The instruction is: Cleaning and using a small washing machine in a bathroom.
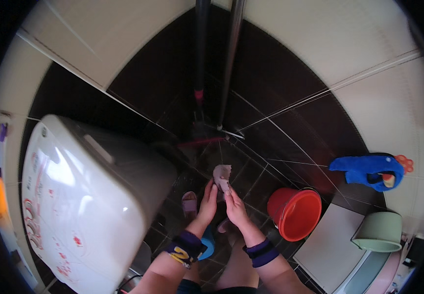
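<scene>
A crumpled, pale pinkish-grey cloth point(221, 177) is bunched up in front of me, above the dark tiled floor. My left hand point(208, 202) closes on its left side, fingers pointing forward. From the right, my right hand point(235, 206) grips the lower right edge of the same cloth. Both hands are close together, with the cloth between the fingers. Dark bands circle both wrists. What the cloth's folds hide I cannot make out.
A white washing machine point(89, 196) stands at left. To the right are a red bucket point(297, 213), a pale green bucket point(378, 231) and a light board point(332, 245). Two long handles point(229, 63) lean in the corner. A blue whale-shaped cloth item point(368, 169) hangs on the wall.
</scene>
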A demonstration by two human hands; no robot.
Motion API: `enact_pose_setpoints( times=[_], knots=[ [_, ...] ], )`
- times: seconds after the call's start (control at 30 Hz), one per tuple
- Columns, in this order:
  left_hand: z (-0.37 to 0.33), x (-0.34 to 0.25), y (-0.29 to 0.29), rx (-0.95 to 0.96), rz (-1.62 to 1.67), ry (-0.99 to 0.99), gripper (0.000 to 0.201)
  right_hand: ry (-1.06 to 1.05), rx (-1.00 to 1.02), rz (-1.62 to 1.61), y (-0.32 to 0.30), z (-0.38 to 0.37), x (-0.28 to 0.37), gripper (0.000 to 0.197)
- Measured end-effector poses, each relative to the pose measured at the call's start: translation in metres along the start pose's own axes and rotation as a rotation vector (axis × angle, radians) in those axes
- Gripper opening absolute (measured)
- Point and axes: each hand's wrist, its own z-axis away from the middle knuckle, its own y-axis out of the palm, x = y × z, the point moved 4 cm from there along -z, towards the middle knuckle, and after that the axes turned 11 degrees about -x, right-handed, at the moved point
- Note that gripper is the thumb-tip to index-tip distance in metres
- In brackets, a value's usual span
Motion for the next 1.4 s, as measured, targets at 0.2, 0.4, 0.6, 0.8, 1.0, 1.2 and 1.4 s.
enact_pose_setpoints(
  times=[0.2,0.4,0.6,0.8,1.0,1.2,1.4],
  knots=[
    [-0.108,0.079,0.065,0.056,0.255,-0.306,0.058,-0.11,0.041,0.263,-0.009,-0.058,-0.095,0.047],
    [-0.187,0.177,0.127,0.091,-0.111,-0.362,0.04,0.212,0.038,-0.106,-0.063,-0.118,-0.234,0.045],
    [-0.233,0.193,0.154,0.289,-0.331,-0.086,0.026,0.173,-0.064,-0.15,-0.106,-0.139,-0.277,0.055],
    [-0.211,0.16,0.149,0.418,-0.313,0.331,0.019,0.024,-0.125,-0.205,-0.125,-0.105,-0.265,0.064],
    [-0.118,0.086,0.109,0.568,-0.528,0.576,0.017,-0.092,-0.178,-0.367,-0.151,-0.035,-0.191,0.051],
    [-0.065,0.044,0.069,0.325,-0.673,0.822,0.014,-0.451,-0.467,0.105,-0.159,0.009,-0.136,0.045],
    [-0.012,0.033,0.093,0.298,-0.511,0.774,0.011,-0.555,-0.516,0.171,-0.171,0.032,-0.117,0.025]
  ],
)
